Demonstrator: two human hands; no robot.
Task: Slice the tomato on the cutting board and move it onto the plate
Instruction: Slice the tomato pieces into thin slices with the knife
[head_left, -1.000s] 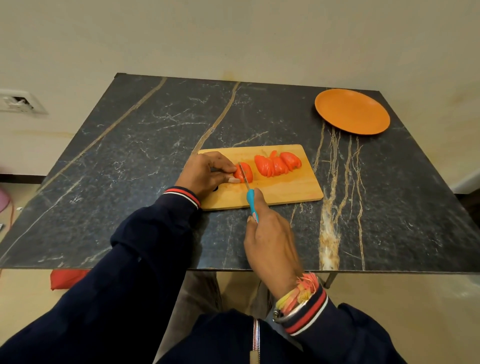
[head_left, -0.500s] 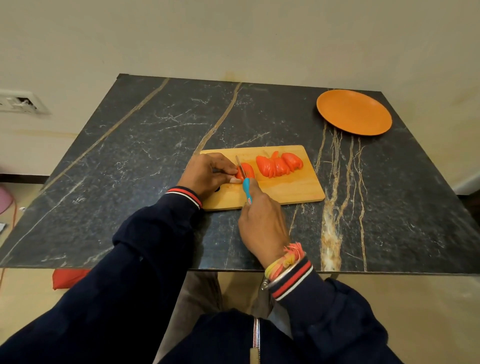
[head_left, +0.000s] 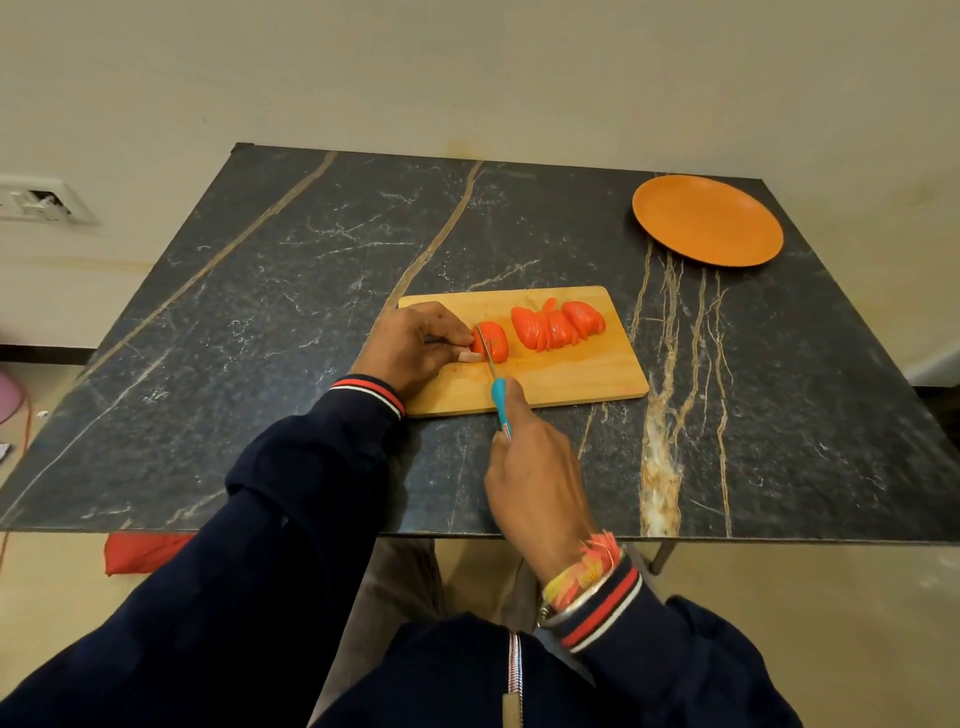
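- Head view catches us in the middle of slicing. Our right hand (head_left: 535, 467) is wrapped round the blue handle of the knife (head_left: 500, 402), and the blade is set across the last uncut tomato piece (head_left: 496, 340) on the cutting board (head_left: 571, 382).
- Our left hand (head_left: 415, 345) sits at 9 o'clock of that piece. Its fingers are curled and pinch the piece steady, with the fingertips just beside the blade.
- The knife hand lies at about 5 o'clock of the piece, off the board's near edge and over the table (head_left: 260, 338).
- The finished slices (head_left: 558, 326) lean together at 3 o'clock of the piece, near it but apart.
- The plate (head_left: 706, 221) sits at 1 o'clock of the board, well apart, and no slice has reached it.
- We judge the cutting nearly finished and the transfer not yet begun.
- Next we must draw the blade down through the piece with our left fingertips tucked back, since little is left to hold. Then we gather the slices and carry them to the plate.
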